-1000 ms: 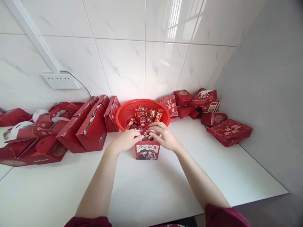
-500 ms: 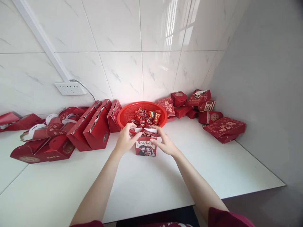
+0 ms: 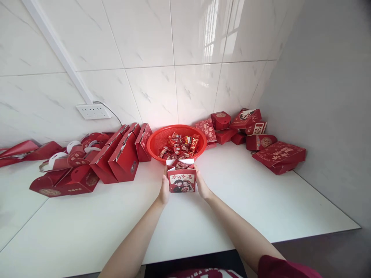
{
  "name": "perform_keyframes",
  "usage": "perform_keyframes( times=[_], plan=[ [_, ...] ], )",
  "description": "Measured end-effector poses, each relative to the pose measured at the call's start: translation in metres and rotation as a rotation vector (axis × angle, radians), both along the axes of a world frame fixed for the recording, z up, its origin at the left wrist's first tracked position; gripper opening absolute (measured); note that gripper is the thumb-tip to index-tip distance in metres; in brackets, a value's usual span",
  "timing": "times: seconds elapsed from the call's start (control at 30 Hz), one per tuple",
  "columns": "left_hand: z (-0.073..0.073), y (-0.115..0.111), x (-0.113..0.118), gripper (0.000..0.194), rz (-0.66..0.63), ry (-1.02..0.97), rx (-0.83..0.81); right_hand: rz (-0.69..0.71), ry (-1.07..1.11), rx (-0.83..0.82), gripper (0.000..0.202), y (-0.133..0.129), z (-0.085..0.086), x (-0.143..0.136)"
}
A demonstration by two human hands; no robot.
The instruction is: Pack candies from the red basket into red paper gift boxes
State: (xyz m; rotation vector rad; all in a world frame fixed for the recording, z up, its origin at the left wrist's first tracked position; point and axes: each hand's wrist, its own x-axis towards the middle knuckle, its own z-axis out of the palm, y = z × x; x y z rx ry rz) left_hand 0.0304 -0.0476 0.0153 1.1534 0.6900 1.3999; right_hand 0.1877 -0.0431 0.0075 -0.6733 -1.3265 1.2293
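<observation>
A small red candy box (image 3: 182, 182) with a cartoon couple on its front stands upright on the white table. Its top is unfolded, and wrapped candies (image 3: 181, 164) show inside. My left hand (image 3: 164, 187) grips the box's left side, while my right hand (image 3: 202, 184) grips its right side; the fingers behind the box are partly hidden. Just beyond it sits a red plastic basket (image 3: 153, 143) holding more wrapped candies (image 3: 182, 144).
Folded red gift boxes (image 3: 123, 158) line the left side of the table (image 3: 116, 216), some with round handles. More red boxes (image 3: 279, 154) are heaped at the right near the grey wall. A power socket (image 3: 93, 112) is on the tiled wall.
Both hands have moved down from the box's top opening to its two sides and closed around it. The view has shifted slightly.
</observation>
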Motion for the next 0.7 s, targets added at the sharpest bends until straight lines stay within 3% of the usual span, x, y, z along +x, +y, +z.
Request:
perform_keyframes(
  times=[0.17, 0.4, 0.6, 0.7],
  plan=[
    [-0.001, 0.001, 0.005, 0.064, -0.031, -0.127, -0.089, 0.018, 0.204, -0.095, 0.060, 0.000, 0.005, -0.008],
    [-0.002, 0.000, 0.005, 0.067, -0.028, -0.181, -0.128, 0.035, 0.199, -0.107, 0.063, 0.002, 0.005, -0.004],
    [-0.002, -0.006, 0.002, 0.077, -0.020, -0.106, -0.058, 0.029, 0.160, -0.069, 0.073, 0.000, 0.006, 0.000],
    [-0.001, -0.008, 0.000, 0.073, -0.050, -0.094, -0.047, 0.036, 0.107, -0.089, 0.068, 0.000, 0.009, 0.003]
  ],
)
